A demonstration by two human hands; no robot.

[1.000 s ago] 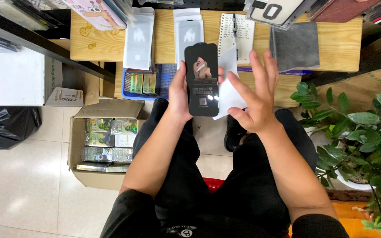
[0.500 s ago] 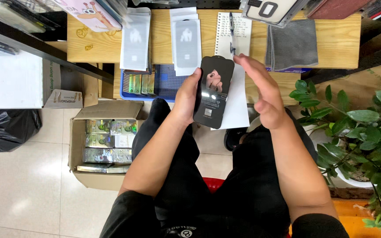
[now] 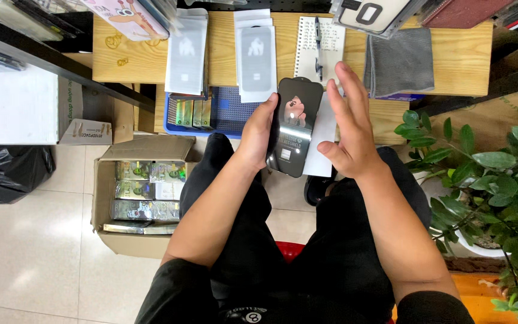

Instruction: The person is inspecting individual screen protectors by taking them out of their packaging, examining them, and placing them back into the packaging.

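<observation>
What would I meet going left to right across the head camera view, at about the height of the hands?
Black rubbish bag → cardboard box of shiny packets → left hand → black phone-shaped pack → white sleeve behind it → right hand → green potted plant.

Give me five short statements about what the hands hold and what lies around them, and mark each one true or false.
1. The left hand grips the black glossy sheet by its edge. True.
2. The right hand is clenched in a fist. False: its fingers are stretched out flat beside the sheet, over a white sleeve.
3. A grey cloth lies on the wooden table. True.
4. The cardboard box on the floor stands to the person's right. False: it stands on the left.
5. A potted plant stands on the right. True.
</observation>
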